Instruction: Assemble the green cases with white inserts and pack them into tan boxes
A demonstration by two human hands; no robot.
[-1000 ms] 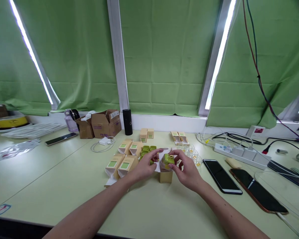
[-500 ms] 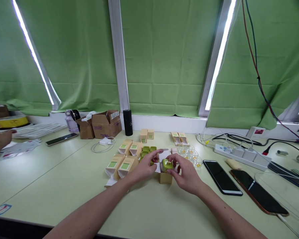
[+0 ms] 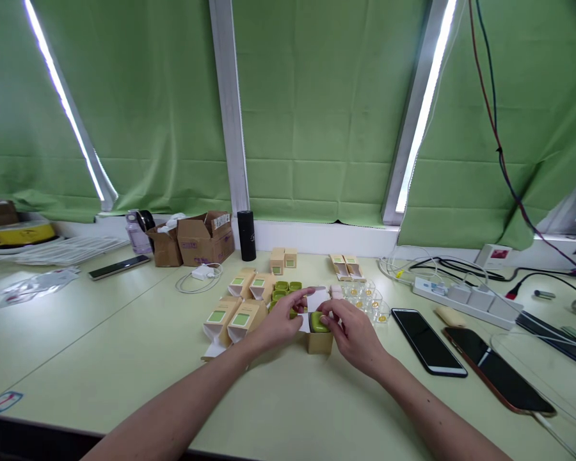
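In the middle of the table stands a small open cardboard box (image 3: 319, 344) with its white-lined flaps spread. A jar with a square green lid (image 3: 318, 323) sits in the box's mouth, only its top showing. My right hand (image 3: 358, 330) is closed at the lid's right side, fingertips on it. My left hand (image 3: 281, 321) is at the box's left flap, thumb and fingers around it. Behind my left hand are several green lids (image 3: 281, 286), partly covered. Several tan boxes with green labels (image 3: 246, 318) lie to the left, some with open ends.
Several clear cups with yellow centres (image 3: 366, 296) stand right of the box. Two phones (image 3: 429, 341) lie farther right, near a white power strip (image 3: 468, 301) and cables. A black cylinder (image 3: 246, 237) and a brown carton (image 3: 205, 240) stand at the back. Two open boxes (image 3: 347, 267) lie behind.
The green-lidded jar has gone down into the box mouth and now sits level, my right hand following it. My left hand has hardly moved. Another person's hand has left at far left.
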